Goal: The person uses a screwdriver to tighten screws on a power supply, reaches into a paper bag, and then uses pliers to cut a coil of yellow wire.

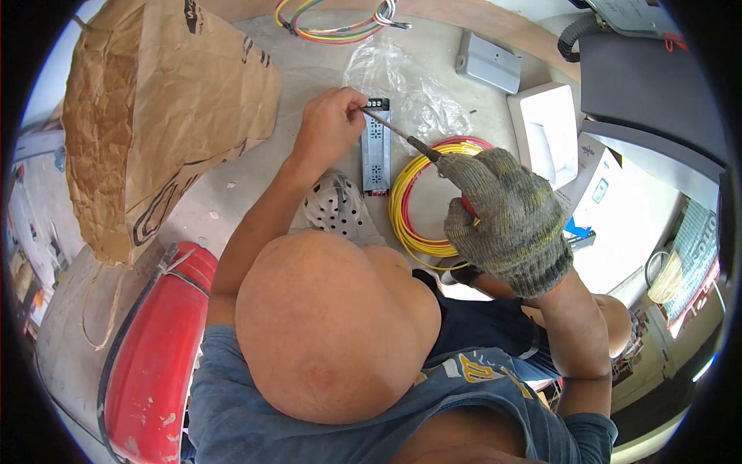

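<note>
My right hand (506, 220), in a grey knit work glove, is closed around the handle of a screwdriver (393, 128). A bit of red handle shows between the gloved fingers. The shaft points up and left, its tip at the fingertips of my bare left hand (331, 124). Those fingers are curled in a pinch, and what they hold is hidden. Just beside them lies a perforated metal power supply (376, 155), with a terminal strip at its far end and red terminals at its near end. A coil of yellow and red wire (398, 197) rests right of it, partly behind my glove.
Clear plastic wrap (402, 85) and another wire coil (332, 35) lie farther back. A grey box (488, 62) and a white tray-like cover (545, 131) are at right. A large paper bag (170, 116) stands left, above a red rounded object (158, 363).
</note>
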